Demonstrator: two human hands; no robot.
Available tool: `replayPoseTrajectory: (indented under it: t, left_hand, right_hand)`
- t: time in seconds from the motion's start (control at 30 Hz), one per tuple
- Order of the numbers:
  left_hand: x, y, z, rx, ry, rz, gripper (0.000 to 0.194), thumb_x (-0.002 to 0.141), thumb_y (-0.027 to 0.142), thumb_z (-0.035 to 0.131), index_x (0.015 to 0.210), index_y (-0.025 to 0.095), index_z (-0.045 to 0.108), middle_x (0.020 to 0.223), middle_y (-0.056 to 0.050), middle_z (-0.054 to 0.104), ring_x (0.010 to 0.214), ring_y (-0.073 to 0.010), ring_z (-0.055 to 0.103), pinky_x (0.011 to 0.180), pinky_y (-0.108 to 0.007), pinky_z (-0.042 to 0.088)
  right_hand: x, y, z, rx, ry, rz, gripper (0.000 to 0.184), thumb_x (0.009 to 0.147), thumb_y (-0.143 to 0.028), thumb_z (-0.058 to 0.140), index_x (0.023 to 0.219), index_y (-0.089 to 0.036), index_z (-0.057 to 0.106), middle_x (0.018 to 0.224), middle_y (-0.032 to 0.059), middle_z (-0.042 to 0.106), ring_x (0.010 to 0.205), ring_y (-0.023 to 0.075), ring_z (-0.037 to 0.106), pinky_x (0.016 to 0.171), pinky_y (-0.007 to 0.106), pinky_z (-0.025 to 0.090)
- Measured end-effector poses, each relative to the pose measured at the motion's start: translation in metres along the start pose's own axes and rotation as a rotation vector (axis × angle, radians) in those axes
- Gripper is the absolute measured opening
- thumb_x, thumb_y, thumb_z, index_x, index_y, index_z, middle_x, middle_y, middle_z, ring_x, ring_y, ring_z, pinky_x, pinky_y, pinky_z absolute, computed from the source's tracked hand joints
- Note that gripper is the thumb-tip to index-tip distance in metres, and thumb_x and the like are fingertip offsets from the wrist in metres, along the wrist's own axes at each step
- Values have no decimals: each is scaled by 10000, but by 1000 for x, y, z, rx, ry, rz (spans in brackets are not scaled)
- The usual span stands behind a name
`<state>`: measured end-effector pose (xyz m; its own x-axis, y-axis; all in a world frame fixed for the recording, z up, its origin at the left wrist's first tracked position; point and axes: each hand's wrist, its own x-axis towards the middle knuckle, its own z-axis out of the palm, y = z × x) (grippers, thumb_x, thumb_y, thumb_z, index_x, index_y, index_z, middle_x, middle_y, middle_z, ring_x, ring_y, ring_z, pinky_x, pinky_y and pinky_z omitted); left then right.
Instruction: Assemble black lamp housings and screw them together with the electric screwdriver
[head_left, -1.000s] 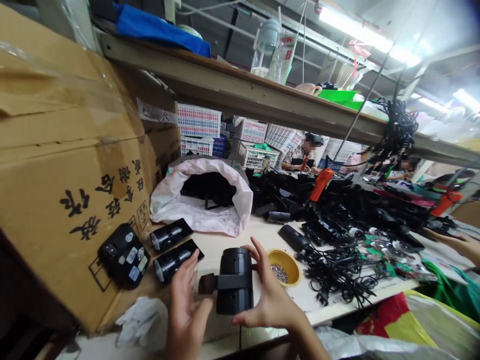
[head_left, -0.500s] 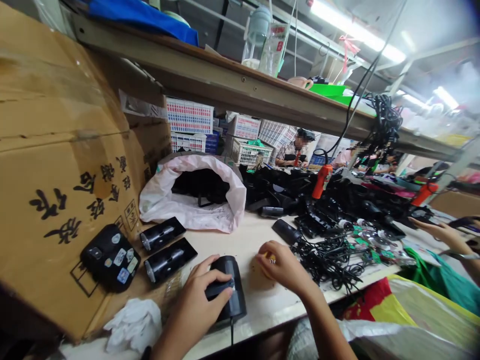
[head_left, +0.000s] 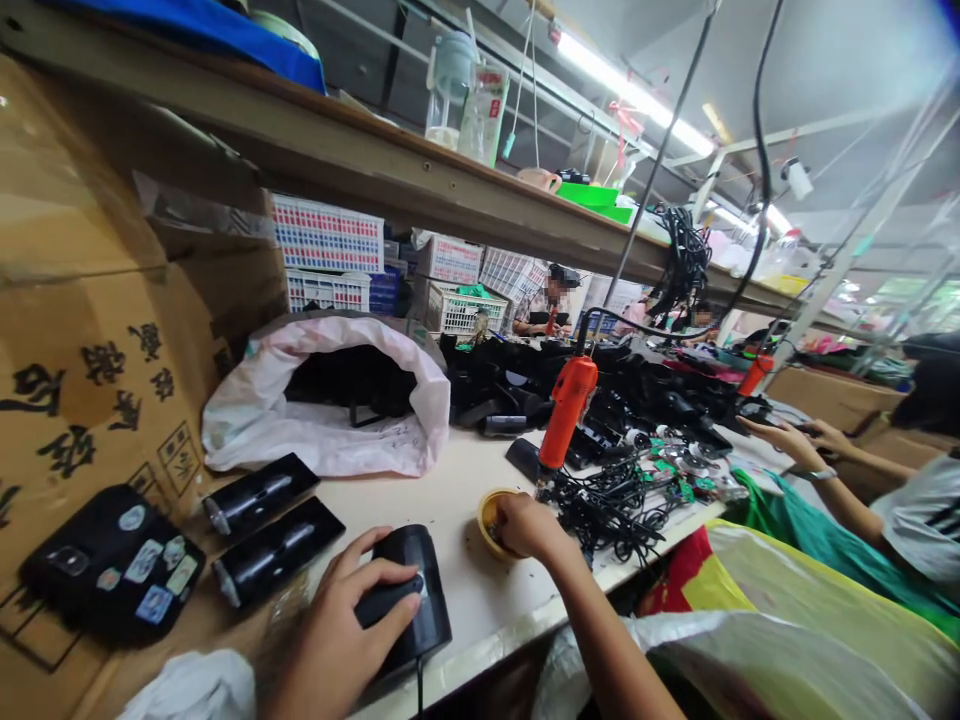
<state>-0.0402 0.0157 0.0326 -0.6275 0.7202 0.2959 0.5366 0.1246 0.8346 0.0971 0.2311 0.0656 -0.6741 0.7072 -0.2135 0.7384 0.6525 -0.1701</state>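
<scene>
My left hand (head_left: 337,625) presses down on a black cylindrical housing (head_left: 420,600) lying at the near edge of the workbench, fingers wrapped over its bracket. My right hand (head_left: 529,525) reaches into a small yellow bowl (head_left: 487,515) just right of the housing, fingertips pinched together inside it; what they hold is hidden. An orange electric screwdriver (head_left: 566,410) hangs on a cable just beyond the bowl.
Two black housings (head_left: 259,525) lie to the left beside a large cardboard box (head_left: 90,380). A pink-white bag (head_left: 330,400) lies behind them. Tangled black cables (head_left: 607,495) and many black parts fill the right. Another person's hands (head_left: 787,440) work at the right.
The housing has been laid down on the bench under my left hand. My right hand has let go of it and moved into the yellow bowl. The view has swung right.
</scene>
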Motion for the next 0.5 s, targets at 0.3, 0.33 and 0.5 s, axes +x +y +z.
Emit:
replayPoseTrajectory:
  t: [0.3,0.33,0.5]
  left_hand:
    - [-3,4,0,-12,-11,13,232,712,428,628,804,261,759,1344,-138,548,1267,-364,512,1114,-613,314]
    - [-3,4,-1,-11,-21,6,224,713,415,627,810,263,760,1351,-136,542,1276,-362,504,1119,-613,304]
    - [-5,7,-3,-25,-56,-28,185,718,341,640,846,282,759,1371,-92,527,1302,-328,478,1144,-582,281]
  right_hand:
    - [-2,1,6,214,141,-150,160,931,-287,609,946,-133,651,944,38,678,853,169,652,791,360,542]
    - [-5,-2,4,256,175,-178,121,923,-242,608,890,-133,650,893,38,678,832,168,646,784,343,526]
    - [-38,-30,-10,494,220,-435,80,889,-154,588,830,-165,641,797,20,664,770,156,621,704,251,461]
